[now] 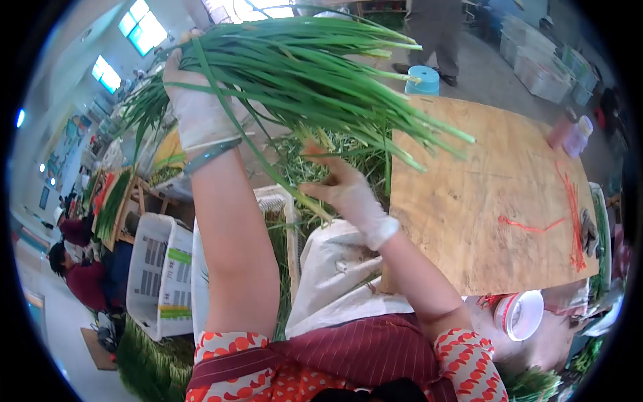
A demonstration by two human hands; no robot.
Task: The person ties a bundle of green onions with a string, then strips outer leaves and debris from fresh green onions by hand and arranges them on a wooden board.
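Observation:
My left hand [201, 110], in a white glove with a bracelet at the wrist, is raised and wrapped round a large bunch of green chives [288, 63]. The pale cut ends point right, over the table corner, while leaf tips droop to the left behind the hand. One loose stalk [268, 167] hangs from the bunch down towards my lap. Lower down, my gloved right hand [351, 197] is open beside the stalk's lower end, thumb and fingers apart, the fingertips slightly blurred. Whether it touches the stalk I cannot tell.
A wooden table [469, 201] stands at right with red ties [573, 221] and bottles [576, 137]. White crates [157, 275] sit at left; loose greens [295, 151] lie ahead. A blue stool [422, 80], a standing person [432, 33] and a white bucket [522, 316] are nearby.

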